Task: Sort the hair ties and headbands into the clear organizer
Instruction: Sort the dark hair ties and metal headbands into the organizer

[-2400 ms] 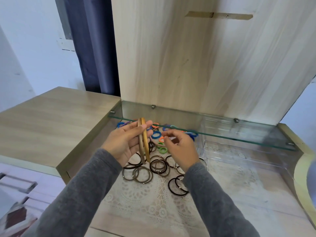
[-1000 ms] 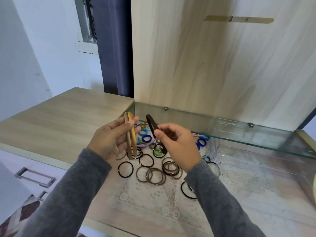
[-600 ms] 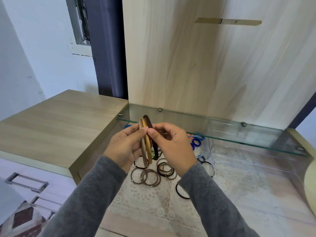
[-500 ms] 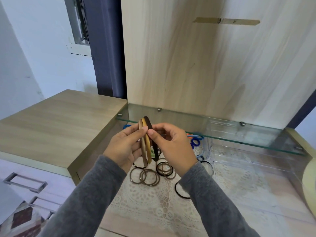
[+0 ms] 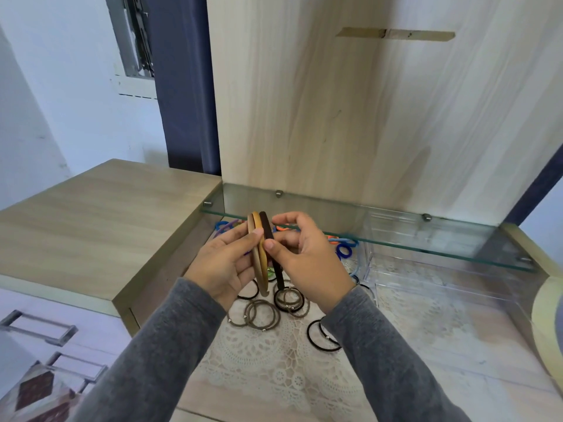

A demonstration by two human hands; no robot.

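We had the L hand (image 5: 225,269) pinching the two tan headbands (image 5: 258,260) and the R hand (image 5: 307,263) pinching the dark brown headband (image 5: 267,229) flush vs. them. All three stood upright and edge-on, long axis 12 to 6, above the loose hair ties (image 5: 259,315) on the lace mat (image 5: 274,367). The clear organizer (image 5: 441,278) sat at approx. 3 o'clock from the stack, under the glass shelf (image 5: 396,242) and nearer the R hand, so we judged the next move a rightward carry; which compartment, we couldn't tell.

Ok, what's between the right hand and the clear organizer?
Head view: blue hair ties lie between the right hand and the clear organizer, near its left wall, under the glass shelf.
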